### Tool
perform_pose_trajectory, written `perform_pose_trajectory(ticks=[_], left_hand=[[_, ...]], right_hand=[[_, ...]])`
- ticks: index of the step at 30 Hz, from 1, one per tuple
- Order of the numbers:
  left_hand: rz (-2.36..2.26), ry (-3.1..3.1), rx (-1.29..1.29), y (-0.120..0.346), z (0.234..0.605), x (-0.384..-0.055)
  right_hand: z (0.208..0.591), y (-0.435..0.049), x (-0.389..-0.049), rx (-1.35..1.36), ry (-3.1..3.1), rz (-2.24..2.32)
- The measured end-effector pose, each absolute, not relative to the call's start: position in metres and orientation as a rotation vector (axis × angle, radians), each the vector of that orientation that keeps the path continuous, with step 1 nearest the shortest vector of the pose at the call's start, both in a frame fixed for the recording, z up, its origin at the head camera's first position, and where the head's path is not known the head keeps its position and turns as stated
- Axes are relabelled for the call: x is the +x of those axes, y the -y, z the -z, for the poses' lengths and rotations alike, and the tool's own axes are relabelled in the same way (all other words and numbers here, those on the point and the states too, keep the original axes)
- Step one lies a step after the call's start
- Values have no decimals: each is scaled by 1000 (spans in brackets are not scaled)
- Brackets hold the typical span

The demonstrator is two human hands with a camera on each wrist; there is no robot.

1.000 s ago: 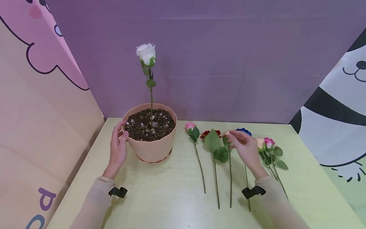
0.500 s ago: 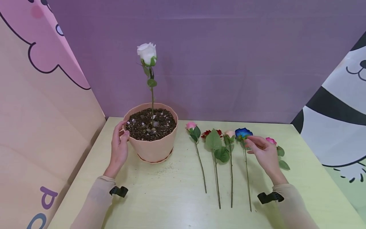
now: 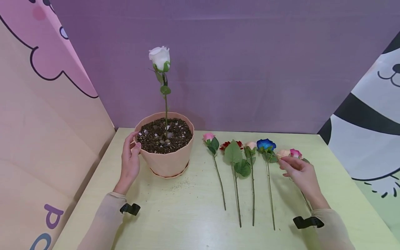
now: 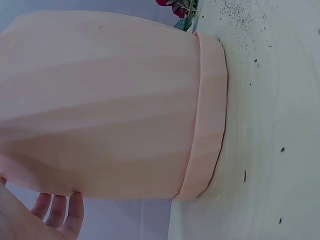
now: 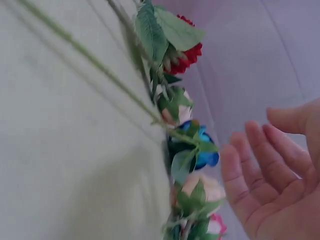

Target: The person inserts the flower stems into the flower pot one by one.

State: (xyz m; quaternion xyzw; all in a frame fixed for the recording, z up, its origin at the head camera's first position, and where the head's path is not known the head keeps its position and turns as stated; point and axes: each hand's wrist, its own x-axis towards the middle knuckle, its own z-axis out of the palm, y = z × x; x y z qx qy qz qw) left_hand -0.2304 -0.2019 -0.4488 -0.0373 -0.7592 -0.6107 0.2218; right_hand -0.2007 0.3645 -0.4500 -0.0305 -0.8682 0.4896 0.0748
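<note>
My left hand (image 3: 130, 158) rests against the left side of a peach flowerpot (image 3: 165, 161), thumb and fingers near its rim. In the left wrist view, fingertips touch the wall of the pot. A white rose (image 3: 160, 59) stands upright in the dark soil (image 3: 150, 139). My right hand (image 3: 301, 177) hovers, holding nothing, close to a pale peach rose (image 3: 282, 153) and a bright pink rose (image 3: 295, 153); it partly hides their stems. In the right wrist view its fingers (image 5: 267, 157) are loosely bent near the blue rose (image 5: 205, 150).
Flowers lie in a row on the table (image 3: 200, 225): a pink rose (image 3: 208, 137), a red flower (image 3: 225, 146) with a large leaf (image 3: 233, 153), and a light pink rose (image 3: 251, 146). Soil crumbs lie before the pot. A purple backdrop (image 3: 243, 69) stands behind.
My right hand has moved right, from the light pink rose past the blue rose to the pale peach and bright pink roses. My left hand stays on the pot.
</note>
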Motion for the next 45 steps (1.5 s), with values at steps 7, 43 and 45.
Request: perform_pose_trajectory(ticks=[7, 43, 45], left_hand=[[1678, 2094, -85, 202, 449, -230], [1697, 2086, -104, 201, 448, -230], [1696, 2085, -106, 201, 449, -230]], right_hand=[[459, -384, -189, -159, 2633, -1449], [476, -448, -184, -715, 2932, -1282], [477, -451, -185, -706, 2933, -1290]])
